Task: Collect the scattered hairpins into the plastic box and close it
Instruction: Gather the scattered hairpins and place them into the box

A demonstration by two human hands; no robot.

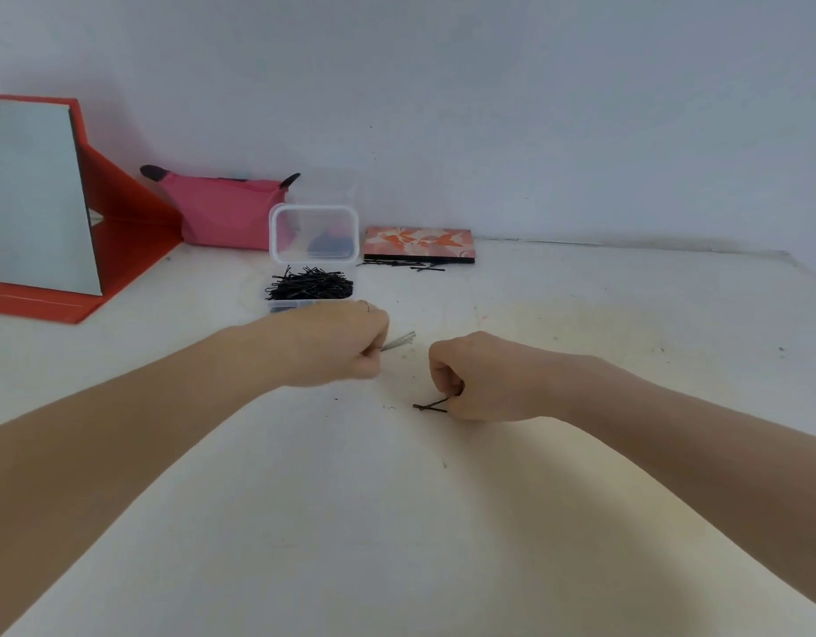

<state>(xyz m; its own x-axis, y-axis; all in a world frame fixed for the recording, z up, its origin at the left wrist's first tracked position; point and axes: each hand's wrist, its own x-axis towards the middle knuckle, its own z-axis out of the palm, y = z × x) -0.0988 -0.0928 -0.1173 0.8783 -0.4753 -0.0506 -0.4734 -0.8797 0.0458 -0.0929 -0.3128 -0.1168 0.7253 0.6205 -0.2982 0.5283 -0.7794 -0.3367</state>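
A clear plastic box [277, 307] stands open at the table's middle back, heaped with black hairpins [312, 285]; its clear lid [313, 233] stands upright behind it. My left hand [337, 342] hovers just in front of the box and grips blurred hairpins [398, 341] that stick out to the right. Lower and to the right, my right hand [470, 377] pinches black hairpins [431, 405] against the table. More loose hairpins [404, 265] lie in front of the patterned case.
A red folding mirror [43, 200] stands at the far left. A pink pouch [222, 209] lies against the wall behind the box. A flat orange-patterned case [419, 243] lies right of the box. The white table [397, 521] runs wide toward me.
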